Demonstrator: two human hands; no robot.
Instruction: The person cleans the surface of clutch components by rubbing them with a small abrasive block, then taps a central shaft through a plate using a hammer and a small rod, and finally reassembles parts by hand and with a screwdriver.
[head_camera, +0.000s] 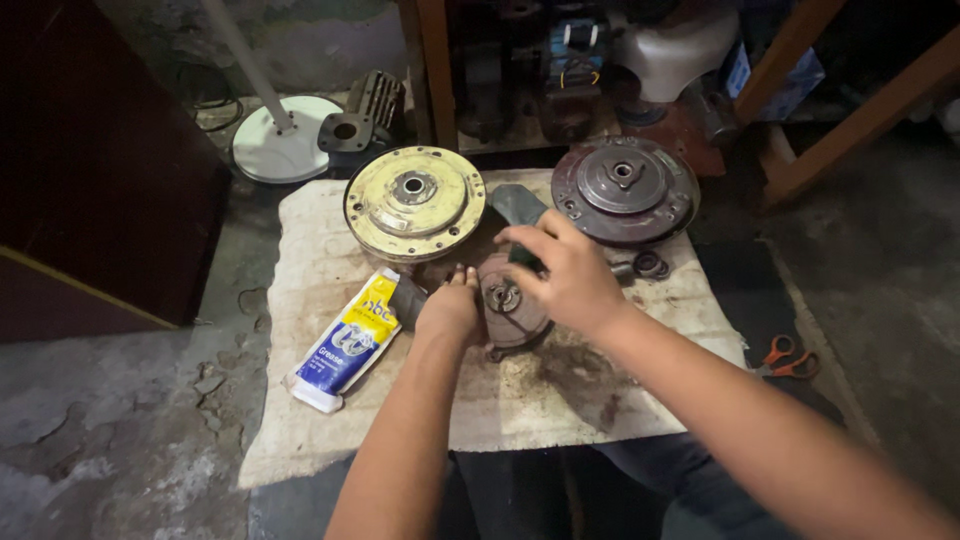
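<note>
Your left hand (450, 312): resting against the left edge of a small round rusty motor part (512, 312) at the middle of the cloth, fingers curled onto its rim, steadying it.

Your right hand (568, 275): over the top and right side of the same part, fingers bent down, fingertips (520, 240) pinching something dark at its upper edge; what that piece is you cannot tell from here. Both hands are close together on the one part, nearly touching.

Motor part: lies flat on a stained, off-white cloth (330, 420) spread on the concrete floor (120, 450), its hub facing up.

Around it on the cloth:
- Cream-yellow round motor cover (414, 202), flat, just behind your left hand.
- Dark reddish-brown round motor cover (625, 188), flat, behind your right hand, at the cloth's far right corner.
- Blue, yellow and white grease tube (347, 340), lying tilted, just left of your left hand.
- Small dark rings (650, 265), just right of your right hand.

Off the cloth:
- Orange-handled scissors (785, 358), on the floor to the right.
- White round fan base (285, 140) with its pole, far left, behind the cloth.
</note>
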